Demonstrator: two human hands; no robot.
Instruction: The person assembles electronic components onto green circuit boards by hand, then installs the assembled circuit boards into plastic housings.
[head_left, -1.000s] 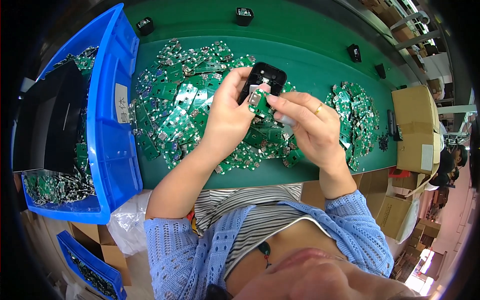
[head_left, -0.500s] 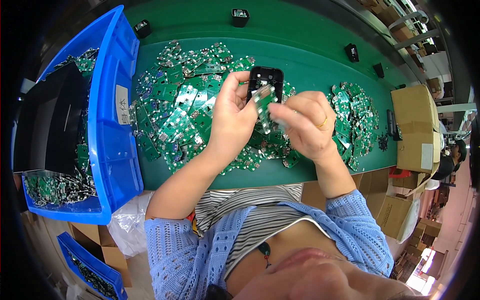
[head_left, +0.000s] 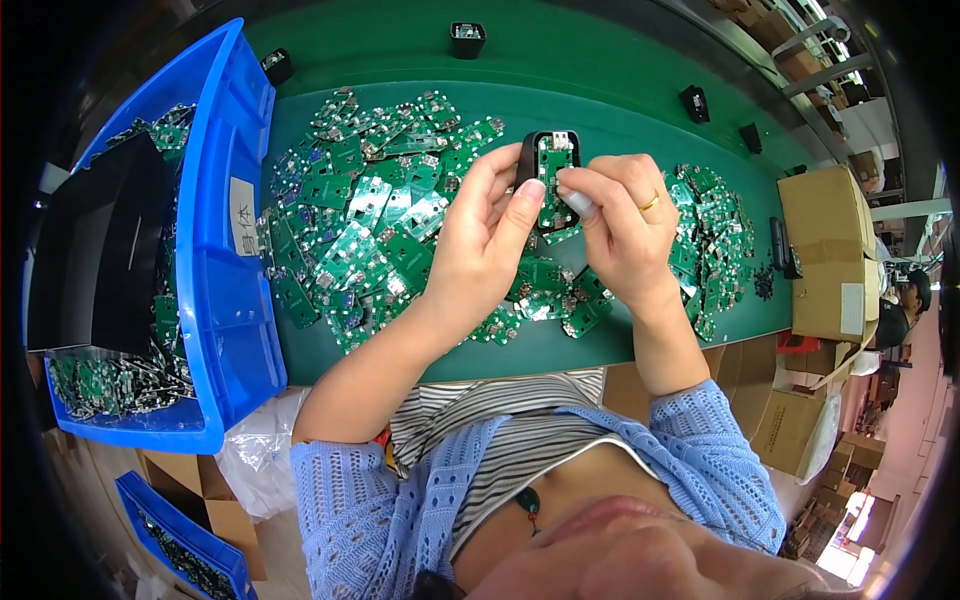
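My left hand [head_left: 490, 225] is wrapped around a small black plastic housing [head_left: 528, 160], its thumb on the face of a green circuit board [head_left: 553, 160]. The board sits lengthwise in the housing's open side, a metal connector at its far end. Whether it is fully seated I cannot tell. At the board's right edge, my right hand [head_left: 635, 215] pinches it between thumb and forefinger, a ring on one finger. Beneath and left of my hands spreads a loose pile of green circuit boards [head_left: 345, 245] on the green tabletop [head_left: 600, 345].
A blue bin [head_left: 235, 310] of boards holds a black box [head_left: 100, 240] at left. Another board pile [head_left: 708, 240], tiny black parts [head_left: 764, 283] and a cardboard box [head_left: 825, 250] lie right. Black housings, one here [head_left: 467, 40], stand along the far green strip. Someone [head_left: 912, 295] is far right.
The circuit board, tilted and blurred in my right hand before, now lies in the black housing. My left thumb has come onto it. The housings on the far strip have shifted slightly left.
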